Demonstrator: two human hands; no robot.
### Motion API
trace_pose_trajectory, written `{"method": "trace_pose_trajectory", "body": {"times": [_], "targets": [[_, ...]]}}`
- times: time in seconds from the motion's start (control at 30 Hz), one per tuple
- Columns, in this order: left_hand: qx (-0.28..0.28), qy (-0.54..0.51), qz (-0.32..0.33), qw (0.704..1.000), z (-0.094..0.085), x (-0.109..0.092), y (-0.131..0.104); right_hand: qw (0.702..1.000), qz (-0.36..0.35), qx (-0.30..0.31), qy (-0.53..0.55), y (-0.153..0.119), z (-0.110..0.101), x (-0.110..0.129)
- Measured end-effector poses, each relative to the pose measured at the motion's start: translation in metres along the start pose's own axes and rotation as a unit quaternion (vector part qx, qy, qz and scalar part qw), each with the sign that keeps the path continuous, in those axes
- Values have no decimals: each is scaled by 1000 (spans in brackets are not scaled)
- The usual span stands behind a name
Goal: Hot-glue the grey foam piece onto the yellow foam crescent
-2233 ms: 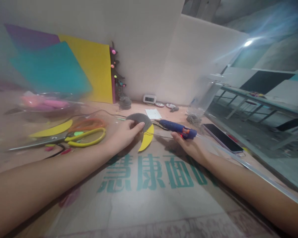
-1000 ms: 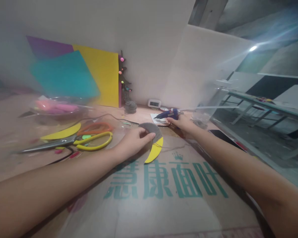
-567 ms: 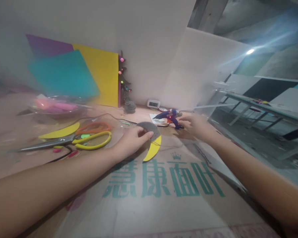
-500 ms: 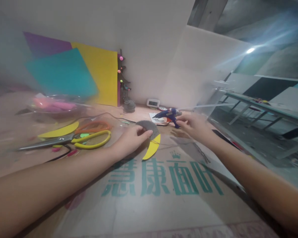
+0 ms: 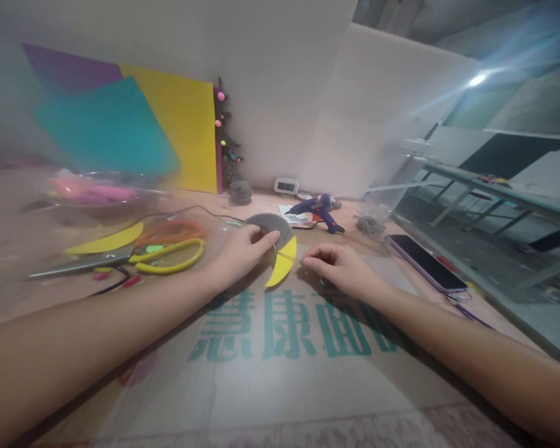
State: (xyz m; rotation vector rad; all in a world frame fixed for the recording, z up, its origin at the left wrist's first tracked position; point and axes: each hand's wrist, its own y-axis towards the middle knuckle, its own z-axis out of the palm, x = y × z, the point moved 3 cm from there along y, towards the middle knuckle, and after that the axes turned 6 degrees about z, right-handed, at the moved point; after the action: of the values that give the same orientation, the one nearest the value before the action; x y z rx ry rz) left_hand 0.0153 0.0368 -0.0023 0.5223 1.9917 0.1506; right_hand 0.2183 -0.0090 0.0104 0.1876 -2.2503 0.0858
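My left hand (image 5: 249, 249) is closed on a yellow crescent (image 5: 282, 264), thumb on top. Grey yarn (image 5: 273, 225) covers the crescent's upper part, while its lower tip is bare yellow. From the edge of the wrapping a thin grey strand runs right to my right hand (image 5: 338, 267), whose thumb and forefinger pinch it. Beyond the hands a dark blue glue gun (image 5: 317, 208) rests on the table, nozzle to the left. A loose grey yarn ball (image 5: 371, 225) lies to its right.
At left lie large scissors (image 5: 168, 256) and another yellow crescent (image 5: 107, 239). Behind them is a clear bowl (image 5: 98, 193) with pink items. A phone (image 5: 427, 264) lies near the right edge. Coloured sheets (image 5: 168, 124) and a small white clock (image 5: 286, 185) stand at the wall.
My right hand has left the glue gun, come nearer and left, and now pinches the strand beside the crescent. My left hand keeps its hold. The phone and yarn ball are now uncovered.
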Motion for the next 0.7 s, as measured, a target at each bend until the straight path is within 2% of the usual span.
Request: {"method": "trace_pose_trajectory", "body": {"times": [0.2, 0.37, 0.53, 0.7], "targets": [[34, 29, 6, 999, 1, -6, -2, 997, -17, -62, -38, 4, -9, -6], [85, 28, 2, 996, 4, -9, -4, 993, -30, -96, -55, 7, -12, -8], [102, 19, -14, 995, 5, -10, -6, 991, -46, -113, -63, 5, -11, -5], [119, 2, 1, 993, 6, -13, -6, 990, -51, -119, -64, 4, -10, -4]]}}
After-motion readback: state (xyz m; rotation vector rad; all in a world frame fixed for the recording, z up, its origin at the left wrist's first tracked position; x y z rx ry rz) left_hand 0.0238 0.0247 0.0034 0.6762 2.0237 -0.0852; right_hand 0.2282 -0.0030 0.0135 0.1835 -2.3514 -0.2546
